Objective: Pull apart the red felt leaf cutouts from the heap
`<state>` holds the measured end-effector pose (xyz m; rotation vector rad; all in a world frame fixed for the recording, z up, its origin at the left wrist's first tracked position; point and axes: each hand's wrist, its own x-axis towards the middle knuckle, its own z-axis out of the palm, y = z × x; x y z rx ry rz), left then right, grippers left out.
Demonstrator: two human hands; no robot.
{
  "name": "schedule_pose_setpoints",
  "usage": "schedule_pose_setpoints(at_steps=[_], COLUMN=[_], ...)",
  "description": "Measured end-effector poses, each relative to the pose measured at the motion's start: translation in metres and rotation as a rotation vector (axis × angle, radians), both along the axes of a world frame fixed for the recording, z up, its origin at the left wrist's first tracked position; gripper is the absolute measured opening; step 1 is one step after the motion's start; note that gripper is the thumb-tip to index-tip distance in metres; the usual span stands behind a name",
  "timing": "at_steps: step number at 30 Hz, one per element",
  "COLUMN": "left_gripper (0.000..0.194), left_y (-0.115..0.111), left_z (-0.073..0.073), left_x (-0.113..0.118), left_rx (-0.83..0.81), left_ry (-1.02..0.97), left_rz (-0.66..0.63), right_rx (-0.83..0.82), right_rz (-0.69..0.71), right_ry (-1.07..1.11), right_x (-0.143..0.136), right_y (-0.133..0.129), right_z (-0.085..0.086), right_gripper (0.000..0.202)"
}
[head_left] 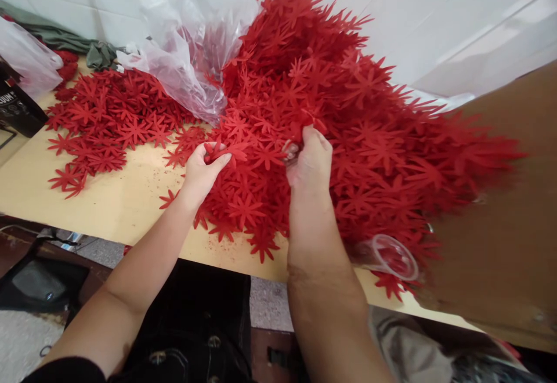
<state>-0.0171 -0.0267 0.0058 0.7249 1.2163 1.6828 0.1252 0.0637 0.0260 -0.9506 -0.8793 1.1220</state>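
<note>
Pointing rightward, long axis nearly level, a red flower [237, 151] is pinched by left fingers [223, 161].

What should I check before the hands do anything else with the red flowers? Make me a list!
1. Left hand pinching a red flower cutout: ok.
2. Right hand gripping a red piece at its fingertips: ok.
3. Nothing else tucked inside the right hand: cannot tell, the fingers hide it.
4. Plastic bag clear of both hands: ok, it lies beyond them.
5. Clear plastic cup standing upright: not ok, it is tipped near the table's front edge.
</note>
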Motion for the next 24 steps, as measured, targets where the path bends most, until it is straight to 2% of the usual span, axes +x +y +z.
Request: schedule_pose_setpoints(at_steps=[5,12,16,18,21,24], left_gripper=[0.020,0.020,0.018,0.016,0.022,0.041], left_y=[0.001,0.000,-0.001,-0.002,-0.006,-0.009], left_z=[-0.001,0.000,0.001,0.002,0.003,0.005], left_x=[0.000,0.001,0.000,-0.001,-0.003,-0.003], left_rx=[0.005,0.005,0.011,0.024,0.065,0.134], left_ry=[-0.002,-0.019,-0.016,-0.014,0.017,0.069], left_rz=[0.005,0.009,-0.001,-0.010,-0.087,-0.269], right_rx=[0.035,0.057,0.121,0.159,0.203,0.166], right_rz=[-0.036,0.019,0.113,0.183,0.302,0.426], right_ry=[-0.136,-0.133,-0.196,-0.218,-0.235,-0.298], right_x=[0.004,0.005,0.007,0.006,0.001,-0.005], right_y=[0.001,0.007,0.004,-0.002,-0.014,-0.025], right_z=[0.002,0.005,0.003,0.004,0.008,0.012], right_gripper=[0.027,0.021,0.027,0.023,0.014,0.014])
